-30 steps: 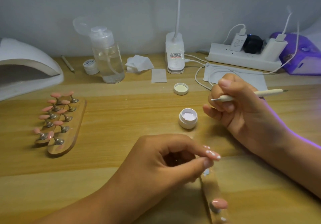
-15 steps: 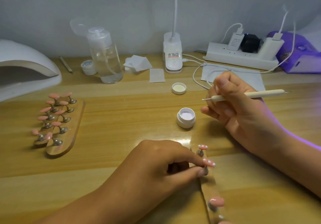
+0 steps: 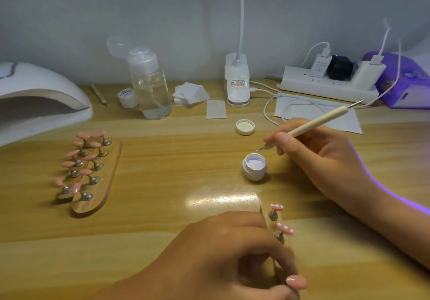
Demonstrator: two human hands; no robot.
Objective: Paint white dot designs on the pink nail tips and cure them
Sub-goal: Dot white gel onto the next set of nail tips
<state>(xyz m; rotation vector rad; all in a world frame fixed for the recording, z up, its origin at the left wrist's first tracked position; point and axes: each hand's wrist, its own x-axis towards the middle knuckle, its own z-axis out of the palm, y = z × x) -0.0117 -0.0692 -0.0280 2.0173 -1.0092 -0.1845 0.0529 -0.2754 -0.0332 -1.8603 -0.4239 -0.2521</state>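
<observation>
Right hand [image 3: 325,157] pinches slim cream dotting stick [image 3: 311,126], metal tip now dipped toward round white pot [image 3: 254,168], previously level. Left hand [image 3: 223,253] grips wooden strip [image 3: 282,253] bearing glossy pink tips [image 3: 285,228].

left hand [image 3: 223,255] hiding nail strip [image 3: 282,248] middle, curing lamp [image 3: 35,99] cropped left
</observation>
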